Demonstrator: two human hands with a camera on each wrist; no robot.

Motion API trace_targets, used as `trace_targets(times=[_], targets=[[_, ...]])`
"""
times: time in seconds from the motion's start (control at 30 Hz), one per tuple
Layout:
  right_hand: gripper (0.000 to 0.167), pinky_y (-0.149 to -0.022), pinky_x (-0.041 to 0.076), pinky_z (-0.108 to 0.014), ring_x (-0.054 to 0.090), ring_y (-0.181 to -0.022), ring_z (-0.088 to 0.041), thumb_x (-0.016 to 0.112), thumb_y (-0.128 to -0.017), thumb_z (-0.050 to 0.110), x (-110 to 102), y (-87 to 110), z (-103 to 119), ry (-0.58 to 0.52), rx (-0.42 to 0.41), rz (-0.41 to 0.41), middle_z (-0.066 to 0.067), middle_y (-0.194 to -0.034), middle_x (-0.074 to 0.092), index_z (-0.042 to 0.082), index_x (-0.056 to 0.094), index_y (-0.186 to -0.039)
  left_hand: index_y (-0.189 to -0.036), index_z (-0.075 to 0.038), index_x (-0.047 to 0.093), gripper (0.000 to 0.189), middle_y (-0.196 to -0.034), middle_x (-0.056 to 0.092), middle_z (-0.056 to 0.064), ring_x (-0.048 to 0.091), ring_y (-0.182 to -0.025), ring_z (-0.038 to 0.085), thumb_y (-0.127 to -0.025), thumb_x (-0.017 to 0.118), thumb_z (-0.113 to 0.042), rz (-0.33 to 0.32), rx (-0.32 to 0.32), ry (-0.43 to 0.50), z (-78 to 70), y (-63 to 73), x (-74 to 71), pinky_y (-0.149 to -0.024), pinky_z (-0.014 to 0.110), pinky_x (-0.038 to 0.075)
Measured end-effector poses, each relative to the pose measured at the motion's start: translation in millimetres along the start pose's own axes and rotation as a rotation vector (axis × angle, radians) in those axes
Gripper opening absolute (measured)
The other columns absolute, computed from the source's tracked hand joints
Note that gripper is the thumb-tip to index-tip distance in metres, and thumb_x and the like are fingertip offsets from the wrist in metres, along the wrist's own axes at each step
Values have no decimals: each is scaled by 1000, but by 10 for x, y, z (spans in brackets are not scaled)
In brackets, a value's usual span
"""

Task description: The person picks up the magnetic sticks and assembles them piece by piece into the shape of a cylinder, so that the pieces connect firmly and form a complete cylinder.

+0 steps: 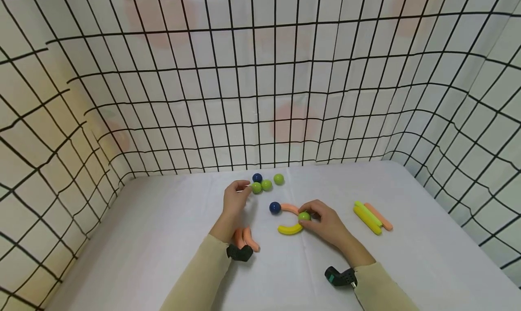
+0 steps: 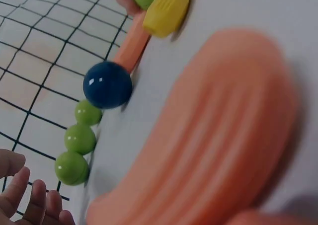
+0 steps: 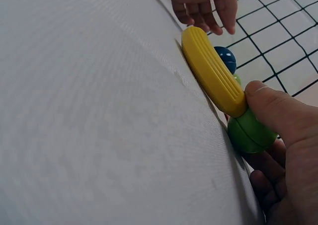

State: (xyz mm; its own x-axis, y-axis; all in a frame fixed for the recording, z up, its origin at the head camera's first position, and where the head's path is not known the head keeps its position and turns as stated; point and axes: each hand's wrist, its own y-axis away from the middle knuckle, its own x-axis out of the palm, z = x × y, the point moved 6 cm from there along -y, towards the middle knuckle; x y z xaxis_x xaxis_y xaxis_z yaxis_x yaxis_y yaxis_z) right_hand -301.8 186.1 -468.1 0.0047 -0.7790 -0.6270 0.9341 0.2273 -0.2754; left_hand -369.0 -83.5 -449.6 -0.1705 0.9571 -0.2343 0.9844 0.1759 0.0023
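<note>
My right hand [image 1: 325, 223] pinches a green ball [image 1: 304, 217] between thumb and fingers, low over the white table. This ball sits where a curved yellow stick [image 1: 290, 230] and a curved salmon stick [image 1: 289, 208] come together. In the right wrist view the ridged yellow stick [image 3: 213, 71] meets the held ball [image 3: 248, 133]. A dark blue ball [image 1: 275, 207] touches the salmon stick's other end. My left hand [image 1: 235, 198] has relaxed, parted fingers and holds nothing; its fingertips are close beside a green ball [image 1: 256, 187].
More green balls [image 1: 266, 185] and another blue ball [image 1: 257, 178] lie near the back edge. Curved salmon sticks [image 1: 250, 239] rest by the left wrist. Straight yellow, green and salmon sticks [image 1: 367, 218] lie to the right. A black-gridded white wall [image 1: 264, 107] surrounds the table.
</note>
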Motion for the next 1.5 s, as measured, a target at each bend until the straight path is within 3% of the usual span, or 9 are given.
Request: trace_targets(times=[0.17,0.3,0.43,0.57,0.7,1.03,1.5], targets=[[23,-87,49,-24,56,-96,-10,78,-87,24,7,3,-10,-7,9,-1,8,-109,64,25,68,-109,-124,-9,67,31,-122,64,14,62,-104,25,-94,65,-17,43,-19,-99,6,-145,44,-84,32,52],[23,-87,49,-24,56,-96,-10,78,-87,23,18,19,-10,-1,21,1,8,-110,64,24,68,-109,-129,-17,65,36,-133,63,11,57,-122,30,-93,67,-23,88,-51,-189,36,-207,112,-109,50,36],[23,-87,49,-24,56,-96,-10,78,-87,22,31,25,-12,-5,15,-3,7,-109,64,23,69,-108,-128,-25,66,39,-135,63,6,55,-125,31,-90,72,-30,120,-65,-312,43,-213,161,-107,57,26],[23,-87,49,-23,56,-96,-9,78,-87,23,55,13,-23,-3,14,2,8,-109,64,24,68,-109,-128,-29,66,41,-134,63,5,52,-125,33,-88,74,-35,129,-47,-419,59,-213,172,-105,56,29],[23,-88,50,-24,56,-97,-9,78,-88,24,60,9,-14,-2,16,3,9,-109,64,25,68,-109,-127,-30,67,40,-133,64,5,51,-124,34,-88,75,-34,130,-23,-468,74,-218,178,-104,56,30],[23,-88,50,-24,56,-96,-8,77,-88,23,49,-3,-7,11,6,2,8,-109,64,25,68,-109,-123,-26,69,35,-119,69,3,58,-113,29,-88,76,-28,112,-28,-432,78,-229,171,-101,53,29],[22,-87,49,-24,55,-95,-8,77,-88,22,33,0,-1,23,14,4,8,-108,64,24,69,-108,-121,-22,69,34,-117,70,6,62,-110,27,-88,75,-26,101,-8,-396,66,-194,178,-103,54,30]])
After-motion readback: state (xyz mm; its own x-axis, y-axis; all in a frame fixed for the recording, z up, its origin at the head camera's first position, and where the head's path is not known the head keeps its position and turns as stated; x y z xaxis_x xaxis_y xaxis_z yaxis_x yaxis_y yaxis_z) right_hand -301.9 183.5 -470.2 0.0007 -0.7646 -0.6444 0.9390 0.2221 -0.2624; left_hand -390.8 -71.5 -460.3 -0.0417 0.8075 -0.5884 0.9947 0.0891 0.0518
